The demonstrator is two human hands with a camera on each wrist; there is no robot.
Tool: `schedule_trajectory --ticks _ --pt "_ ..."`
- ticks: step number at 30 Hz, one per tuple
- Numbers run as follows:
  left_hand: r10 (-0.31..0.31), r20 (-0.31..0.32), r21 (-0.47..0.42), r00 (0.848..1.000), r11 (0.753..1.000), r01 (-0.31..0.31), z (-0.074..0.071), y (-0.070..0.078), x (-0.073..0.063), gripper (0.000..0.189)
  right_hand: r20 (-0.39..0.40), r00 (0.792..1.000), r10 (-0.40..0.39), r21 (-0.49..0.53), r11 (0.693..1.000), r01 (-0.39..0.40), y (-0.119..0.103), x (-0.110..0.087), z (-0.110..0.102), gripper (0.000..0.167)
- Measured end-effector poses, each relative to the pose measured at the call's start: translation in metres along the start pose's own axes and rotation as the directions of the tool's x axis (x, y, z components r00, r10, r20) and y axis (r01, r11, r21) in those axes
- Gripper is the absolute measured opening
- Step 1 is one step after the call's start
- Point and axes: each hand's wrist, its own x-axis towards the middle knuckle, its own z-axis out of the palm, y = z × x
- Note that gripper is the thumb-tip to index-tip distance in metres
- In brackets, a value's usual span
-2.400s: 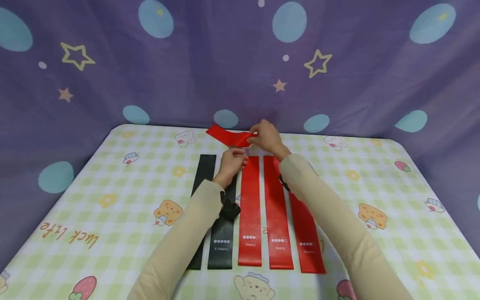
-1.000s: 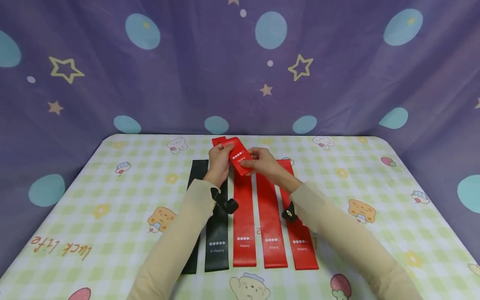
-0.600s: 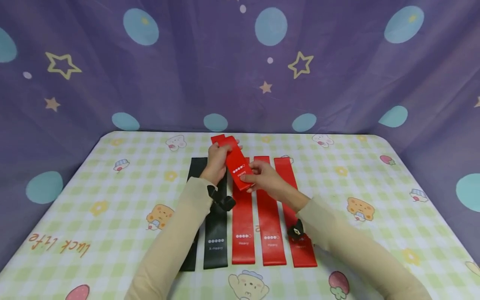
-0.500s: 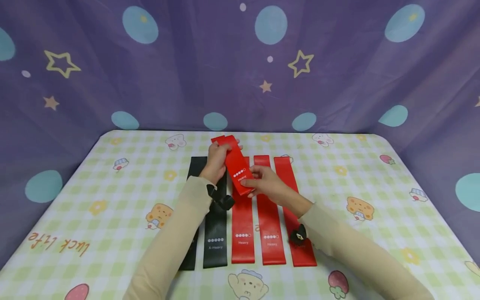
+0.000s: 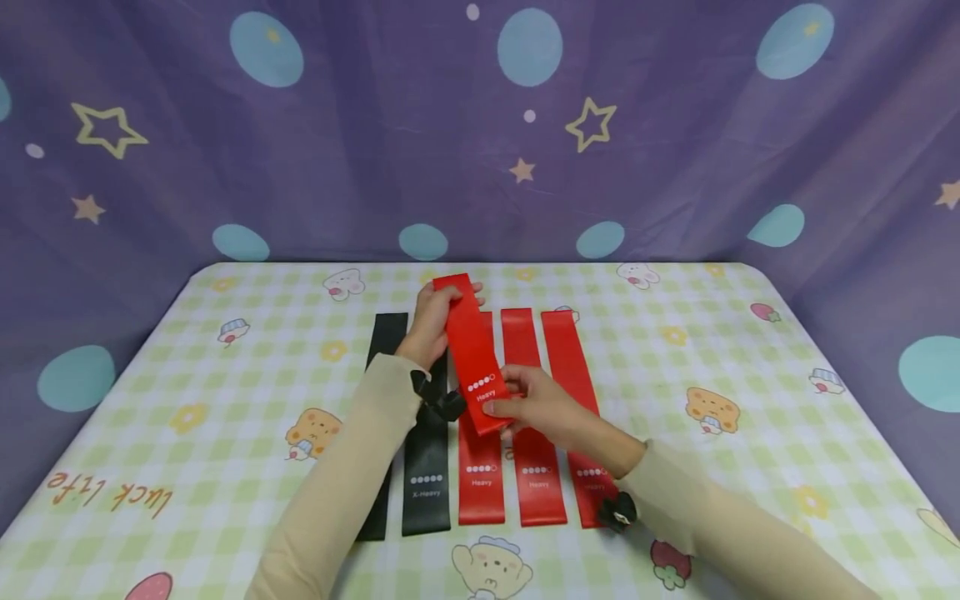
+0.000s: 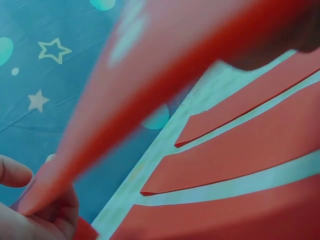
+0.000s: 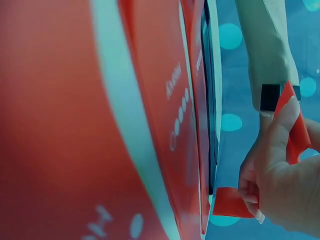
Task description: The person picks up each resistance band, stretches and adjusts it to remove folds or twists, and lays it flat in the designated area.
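Note:
A red resistance band (image 5: 467, 337) printed "Heavy" stretches slantwise between my two hands, above the row of bands. My left hand (image 5: 427, 323) grips its far end, thumb on top. At the near end, below the white dots, my right hand (image 5: 546, 406) pinches it between thumb and fingers. The left wrist view shows the same band (image 6: 125, 95) running up from the left fingers. Beneath it, three red bands lie lengthwise: one (image 5: 481, 492) partly covered, a middle one (image 5: 537, 492), and a right one (image 5: 570, 358) partly under the right wrist.
Two black bands lie left of the red ones; the inner black band (image 5: 427, 508) reads "X-Heavy", and the outer black band (image 5: 388, 333) is mostly hidden by the left arm. A checked cloth (image 5: 247, 375) covers the table. Behind it hangs a purple curtain (image 5: 360, 167).
The red band came from the table's back edge, where the right hand held it folded. Both hands took it; the right hand then drew its printed end toward the front, straightening it.

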Motion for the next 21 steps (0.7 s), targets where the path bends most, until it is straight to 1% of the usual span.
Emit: schedule_trajectory --ticks 2,6,10,13,15,17,21 --pt "0.003 -0.003 0.004 1.000 1.000 -0.003 0.000 0.001 0.000 0.030 0.005 1.000 0.001 -0.007 1.000 -0.001 0.002 -0.006 0.001 0.048" --pt "0.017 -0.013 0.040 1.000 0.999 -0.016 -0.001 0.002 -0.001 0.036 0.026 1.000 0.002 -0.018 1.000 -0.001 0.006 -0.017 0.005 0.049" --pt "0.028 -0.012 0.042 1.000 0.999 -0.027 -0.001 0.000 0.000 0.040 0.064 0.998 0.005 -0.008 1.000 -0.004 0.012 -0.028 0.008 0.047" --pt "0.022 -0.017 0.053 1.000 0.998 -0.021 -0.001 0.000 0.001 0.042 0.101 0.995 0.012 0.015 1.000 -0.013 0.016 -0.034 0.008 0.046" --pt "0.014 -0.025 0.078 1.000 0.997 -0.012 -0.001 -0.001 0.002 0.044 0.121 0.992 0.019 0.034 0.999 -0.023 0.019 -0.038 0.007 0.046" --pt "0.008 -0.030 0.094 1.000 0.996 -0.005 -0.001 -0.001 0.003 0.044 0.131 0.991 0.027 0.041 0.999 -0.033 0.022 -0.042 0.007 0.048" --pt "0.006 -0.017 0.104 1.000 0.995 -0.004 0.002 -0.004 0.003 0.044 0.132 0.991 0.022 0.043 0.999 -0.028 0.025 -0.049 0.006 0.050"
